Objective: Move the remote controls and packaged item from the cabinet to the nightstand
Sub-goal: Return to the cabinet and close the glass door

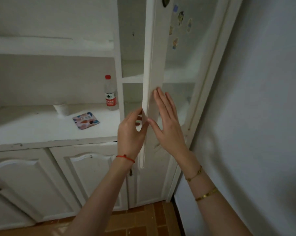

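The packet (86, 120) lies flat on the white tabletop (33, 128) of the cabinet (92, 167), near a cup (61, 109) and a bottle (110, 93) with a red cap. No remotes show. At the cabinet's glass door (152, 65), seen edge-on, the left hand (131, 133) pinches the door's edge, while the right hand (169, 123) presses flat on it, fingers straight. Both wrists wear bracelets.

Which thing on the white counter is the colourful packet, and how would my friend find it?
Start at the white cabinet counter left of the open glass door. In front of the red-capped water bottle and right of the small white cup lies the flat packet. It alone lies flat, printed pink and blue.
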Tool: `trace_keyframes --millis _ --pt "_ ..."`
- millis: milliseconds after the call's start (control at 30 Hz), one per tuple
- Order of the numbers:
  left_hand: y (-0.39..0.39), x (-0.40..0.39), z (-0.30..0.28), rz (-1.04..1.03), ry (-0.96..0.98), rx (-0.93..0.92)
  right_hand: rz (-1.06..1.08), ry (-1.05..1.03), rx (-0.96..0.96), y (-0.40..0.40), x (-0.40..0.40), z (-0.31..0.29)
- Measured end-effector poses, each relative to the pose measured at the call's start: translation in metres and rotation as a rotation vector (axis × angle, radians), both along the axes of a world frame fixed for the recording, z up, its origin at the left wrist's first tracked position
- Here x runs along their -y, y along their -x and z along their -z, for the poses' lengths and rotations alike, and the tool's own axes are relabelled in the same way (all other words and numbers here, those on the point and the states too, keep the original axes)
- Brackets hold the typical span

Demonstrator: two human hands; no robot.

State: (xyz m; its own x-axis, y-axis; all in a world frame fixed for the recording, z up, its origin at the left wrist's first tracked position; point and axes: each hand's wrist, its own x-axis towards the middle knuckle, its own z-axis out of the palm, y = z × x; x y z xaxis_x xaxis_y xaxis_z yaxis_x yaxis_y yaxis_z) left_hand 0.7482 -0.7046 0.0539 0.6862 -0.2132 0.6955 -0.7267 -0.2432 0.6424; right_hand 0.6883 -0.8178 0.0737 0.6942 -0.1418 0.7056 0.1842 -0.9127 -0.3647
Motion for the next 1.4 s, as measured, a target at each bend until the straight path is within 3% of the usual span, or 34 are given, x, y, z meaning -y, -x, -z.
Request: trace_keyframes --millis 600,1400 --pt "-0.149 -0.005 0.005 0.009 0.041 -0.034 0.140 0.088 0.000 -0.153 -0.013 0.003" --pt "-0.194 0.004 0.006 -0.131 -0.057 0.060 0.300 0.265 0.028 -0.196 -0.002 0.003"
